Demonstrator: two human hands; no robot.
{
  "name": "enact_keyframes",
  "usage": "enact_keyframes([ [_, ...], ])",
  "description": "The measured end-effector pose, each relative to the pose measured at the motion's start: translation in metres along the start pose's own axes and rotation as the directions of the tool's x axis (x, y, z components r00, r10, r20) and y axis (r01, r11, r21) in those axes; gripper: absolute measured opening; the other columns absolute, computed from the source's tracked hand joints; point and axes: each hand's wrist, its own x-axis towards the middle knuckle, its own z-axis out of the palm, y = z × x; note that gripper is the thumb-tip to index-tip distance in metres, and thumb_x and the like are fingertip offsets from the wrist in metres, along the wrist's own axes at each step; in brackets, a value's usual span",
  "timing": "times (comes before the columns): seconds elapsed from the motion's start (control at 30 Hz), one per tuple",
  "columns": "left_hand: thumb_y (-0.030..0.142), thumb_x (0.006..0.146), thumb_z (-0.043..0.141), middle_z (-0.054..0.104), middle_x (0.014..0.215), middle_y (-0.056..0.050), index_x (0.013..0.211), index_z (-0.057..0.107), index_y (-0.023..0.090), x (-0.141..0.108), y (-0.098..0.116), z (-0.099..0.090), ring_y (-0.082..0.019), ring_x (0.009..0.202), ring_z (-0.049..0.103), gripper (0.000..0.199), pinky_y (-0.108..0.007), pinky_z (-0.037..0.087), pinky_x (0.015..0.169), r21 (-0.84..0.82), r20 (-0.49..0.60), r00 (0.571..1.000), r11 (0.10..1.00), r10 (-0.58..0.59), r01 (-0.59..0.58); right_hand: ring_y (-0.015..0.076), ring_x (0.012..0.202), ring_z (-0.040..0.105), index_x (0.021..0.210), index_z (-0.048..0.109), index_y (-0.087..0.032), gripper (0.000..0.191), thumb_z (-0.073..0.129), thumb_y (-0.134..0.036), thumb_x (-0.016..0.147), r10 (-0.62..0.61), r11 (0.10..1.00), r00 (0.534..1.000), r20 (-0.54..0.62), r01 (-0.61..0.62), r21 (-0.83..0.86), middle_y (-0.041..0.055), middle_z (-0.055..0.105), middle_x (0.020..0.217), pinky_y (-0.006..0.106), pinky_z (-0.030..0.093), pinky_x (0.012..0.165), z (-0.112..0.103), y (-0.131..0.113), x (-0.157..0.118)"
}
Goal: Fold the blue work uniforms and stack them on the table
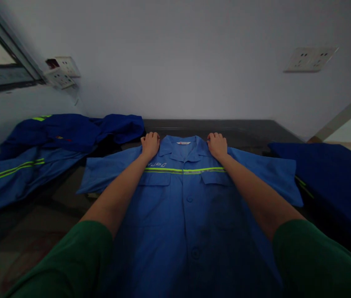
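Observation:
A blue short-sleeved work shirt [167,203] lies front side up on a dark table, its collar at the far end and both sleeves spread outward. A yellow-green reflective stripe crosses the chest above two flap pockets, and buttons run down the middle. My left hand [150,145] grips the shoulder on the left of the collar, fingers curled over the far edge. At the opposite shoulder, my right hand [218,145] does the same. The fingertips of both hands are hidden. Part of the chest lettering is covered by my left forearm.
Crumpled dark-blue [78,130] and lighter-blue garments [54,163] with reflective stripes lie on the left. On the right is a flat dark-blue garment pile [333,178]. A wall [175,62] with sockets [310,59] rises behind the table [225,125].

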Motion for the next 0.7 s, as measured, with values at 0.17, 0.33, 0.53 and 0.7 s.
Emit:
enact_keyframes([
  [0.17, 0.012, 0.087, 0.043, 0.06, 0.118, -0.011, 0.113, 0.056, 0.02, -0.018, -0.002, -0.045, -0.025, 0.112, 0.052, 0.03, -0.043, 0.032, 0.097, -0.159, -0.153, 0.985, 0.986, -0.079, 0.055, 0.0279, 0.107, 0.049, 0.105, 0.062, -0.017, 0.022, 0.047, -0.017, 0.089, -0.081, 0.986, 0.989, -0.125, 0.098, 0.136, 0.013, 0.059, 0.112, 0.038, 0.042, 0.086, -0.037, -0.021, -0.005],
  [0.33, 0.017, 0.081, 0.047, 0.066, 0.096, -0.005, 0.103, 0.058, 0.018, -0.07, -0.035, -0.128, -0.018, 0.088, 0.062, 0.025, -0.032, 0.047, 0.083, -0.437, -0.028, 0.999, 0.899, -0.045, 0.029, 0.0234, 0.101, 0.054, 0.099, 0.064, -0.018, 0.021, 0.048, -0.013, 0.086, -0.291, 0.905, 0.955, -0.064, 0.296, 0.307, 0.0097, 0.062, 0.104, 0.034, 0.044, 0.089, -0.066, -0.07, -0.025],
  [0.53, 0.04, 0.08, 0.053, 0.066, 0.084, -0.003, 0.102, 0.061, 0.018, -0.206, -0.042, -0.249, -0.016, 0.067, 0.063, 0.032, -0.028, 0.051, 0.066, -0.53, 0.053, 0.987, 0.833, -0.15, 0.155, 0.0192, 0.093, 0.061, 0.107, 0.064, -0.016, 0.027, 0.049, -0.01, 0.085, -0.449, 0.814, 0.881, 0.148, 0.335, 0.475, 0.0073, 0.067, 0.1, 0.029, 0.045, 0.083, -0.074, -0.177, -0.056],
  [0.7, 0.052, 0.083, 0.053, 0.064, 0.071, 0.0, 0.097, 0.063, 0.02, -0.356, -0.025, -0.298, -0.017, 0.064, 0.062, 0.036, -0.025, 0.051, 0.059, -0.509, 0.062, 0.883, 0.747, -0.464, 0.428, 0.023, 0.109, 0.059, 0.127, 0.053, -0.016, 0.04, 0.057, -0.03, 0.09, -0.55, 0.77, 0.795, 0.254, 0.365, 0.524, 0.0124, 0.062, 0.121, 0.032, 0.044, 0.091, -0.074, -0.287, -0.101],
])
